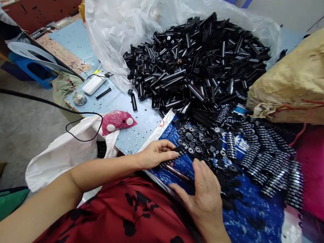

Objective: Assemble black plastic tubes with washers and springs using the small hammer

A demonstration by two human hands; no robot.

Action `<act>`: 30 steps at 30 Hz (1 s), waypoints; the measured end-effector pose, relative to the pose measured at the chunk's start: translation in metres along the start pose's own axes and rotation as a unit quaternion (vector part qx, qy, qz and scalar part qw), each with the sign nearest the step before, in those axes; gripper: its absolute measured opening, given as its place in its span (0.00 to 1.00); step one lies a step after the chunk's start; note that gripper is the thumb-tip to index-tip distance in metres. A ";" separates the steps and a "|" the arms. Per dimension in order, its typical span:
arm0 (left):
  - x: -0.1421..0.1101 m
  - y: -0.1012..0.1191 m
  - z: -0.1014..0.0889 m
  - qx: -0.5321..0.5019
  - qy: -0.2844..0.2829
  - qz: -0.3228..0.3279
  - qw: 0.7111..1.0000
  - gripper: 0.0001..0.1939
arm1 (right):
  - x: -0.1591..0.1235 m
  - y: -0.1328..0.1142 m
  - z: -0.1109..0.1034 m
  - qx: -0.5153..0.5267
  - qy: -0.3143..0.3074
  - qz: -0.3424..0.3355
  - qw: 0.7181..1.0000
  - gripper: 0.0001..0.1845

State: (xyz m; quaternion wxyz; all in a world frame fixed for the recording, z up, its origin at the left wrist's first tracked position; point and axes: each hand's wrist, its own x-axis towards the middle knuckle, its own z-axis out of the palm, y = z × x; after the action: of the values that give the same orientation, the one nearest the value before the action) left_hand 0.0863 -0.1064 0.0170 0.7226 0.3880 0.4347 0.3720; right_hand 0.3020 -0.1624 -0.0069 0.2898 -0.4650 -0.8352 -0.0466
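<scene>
My left hand (156, 154) is closed in a pinch on a small black plastic part (179, 149) over a blue woven sheet (254, 220). My right hand (203, 194) lies just below it with fingers stretched flat over loose black round caps (196, 139) and a thin metal rod (178, 173). Rows of stacked black ribbed discs (260, 155) lie to the right of the caps. Behind them rises a big heap of black plastic tubes (197, 61) spilling from a clear plastic bag (115, 24).
A light-blue perforated table (140, 116) carries a white power bank (93, 84), a stray black tube (133, 101) and a pink pouch (117, 121). A white bag (65, 151) hangs at the table's left edge. A tan sack (300, 78) sits at the right.
</scene>
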 end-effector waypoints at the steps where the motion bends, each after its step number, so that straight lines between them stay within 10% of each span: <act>1: 0.000 0.001 -0.011 0.074 0.012 0.045 0.996 0.25 | -0.007 0.002 -0.001 -0.015 -0.012 0.000 1.000 0.36; 4: 0.002 0.010 -0.042 0.350 0.027 0.132 0.927 0.17 | -0.019 0.005 -0.006 -0.042 -0.035 0.006 0.998 0.16; 8: 0.008 0.025 -0.059 0.564 -0.024 0.075 0.822 0.14 | -0.007 0.002 -0.014 -0.020 0.014 0.053 0.998 0.12; 23: 0.040 0.047 -0.054 0.610 -0.136 -0.025 0.780 0.21 | 0.019 -0.022 -0.004 0.061 -0.010 -0.062 0.996 0.16; 30: 0.021 0.053 -0.059 0.661 -0.137 0.028 0.737 0.11 | 0.006 -0.016 0.004 0.112 -0.048 -0.080 0.989 0.19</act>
State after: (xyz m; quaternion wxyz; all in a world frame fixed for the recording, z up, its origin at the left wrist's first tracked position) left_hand 0.0286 -0.0516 0.0382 0.3253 0.8267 0.4568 -0.0464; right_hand 0.2849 -0.1656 -0.0042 0.2950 -0.3629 -0.8827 0.0466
